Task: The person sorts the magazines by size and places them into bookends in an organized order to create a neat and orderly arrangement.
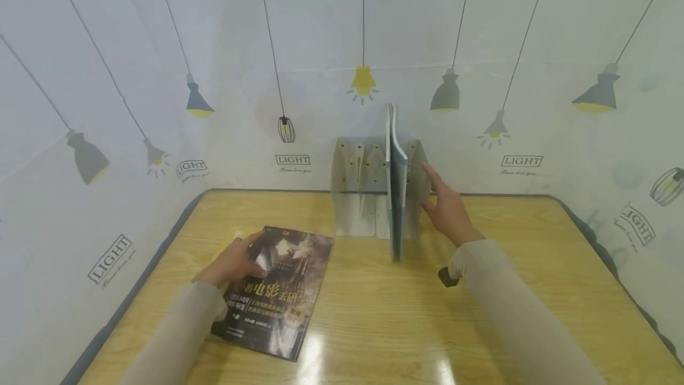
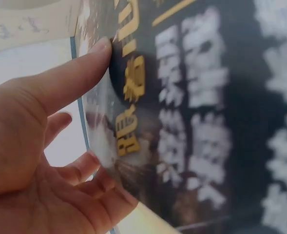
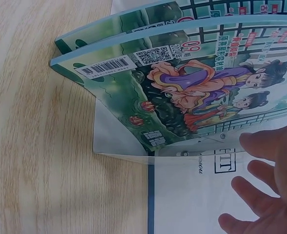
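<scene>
My left hand (image 1: 235, 261) grips a dark magazine (image 1: 285, 296) by its left edge, thumb on the cover and fingers at the underside. A yellow-covered item (image 1: 227, 241) shows partly from beneath it. At the back, a metal desk rack (image 1: 355, 218) with upright dividers holds two thin green magazines (image 3: 133, 87), standing upright side by side. Beside the rack's right end panel (image 1: 419, 177) is my right hand (image 1: 451, 210), its fingers loosely extended. In the right wrist view, the thumb lies at that panel's edge and the other fingers are spread on its outer side.
The wooden table (image 1: 374, 325) ends in a dark edge at the back and sides. A white backdrop (image 1: 320, 28) printed with hanging lamps rises behind the rack and along both sides. A small black object (image 1: 447, 277) sits at the right wrist.
</scene>
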{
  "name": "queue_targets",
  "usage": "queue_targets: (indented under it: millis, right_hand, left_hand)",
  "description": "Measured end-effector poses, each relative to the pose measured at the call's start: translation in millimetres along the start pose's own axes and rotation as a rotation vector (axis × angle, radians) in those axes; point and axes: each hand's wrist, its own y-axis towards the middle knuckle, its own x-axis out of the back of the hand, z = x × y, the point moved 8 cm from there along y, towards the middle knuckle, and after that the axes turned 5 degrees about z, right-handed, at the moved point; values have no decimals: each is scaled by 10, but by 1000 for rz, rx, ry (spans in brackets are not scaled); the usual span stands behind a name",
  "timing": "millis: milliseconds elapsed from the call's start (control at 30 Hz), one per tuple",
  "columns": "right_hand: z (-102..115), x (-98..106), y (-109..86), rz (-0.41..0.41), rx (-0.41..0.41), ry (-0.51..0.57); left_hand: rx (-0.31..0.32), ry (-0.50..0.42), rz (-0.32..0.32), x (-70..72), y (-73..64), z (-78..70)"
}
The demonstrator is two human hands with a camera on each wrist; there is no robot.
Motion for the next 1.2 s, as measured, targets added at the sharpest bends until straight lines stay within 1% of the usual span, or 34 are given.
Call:
queue_targets:
  millis: [67,200,267,367,433,567,667,733,833,1000,1200]
  right_hand:
    - [-6,0,0,-3,-2,3]
    - [-21,-7,0,-3,-9,5]
    - [-15,-9,2,-2,-11,3]
    - [-11,-9,7,-2,-11,4]
    - [-6,-8,8,-4,-5,7]
    - [-6,-9,7,-7,-1,17]
    - [-9,-13,3,-7,-4,23]
    - [-12,-15,-1,-5,-7,25]
    - [-9,-9,-8,-2,-7,28]
    - [2,7,-16,-3,1,28]
    - [-32,-4,-11,2,-3,21]
  left_hand:
    - [-8,-31,18,4,-2,9]
    - [-11,-118,77,7,-25,28]
    - [-31,-160,109,15,-49,30]
    - [-86,-174,143,34,-90,38]
    - [-99,-203,180,32,-122,64]
    - [-87,-255,252,22,-179,122]
    - [-100,-247,255,40,-207,136]
    - [-116,-244,238,64,-220,126]
    - [-120,-261,220,94,-237,108]
    - [-140,-297,203,130,-245,44]
    - [-150,-325,191,159,-271,-23]
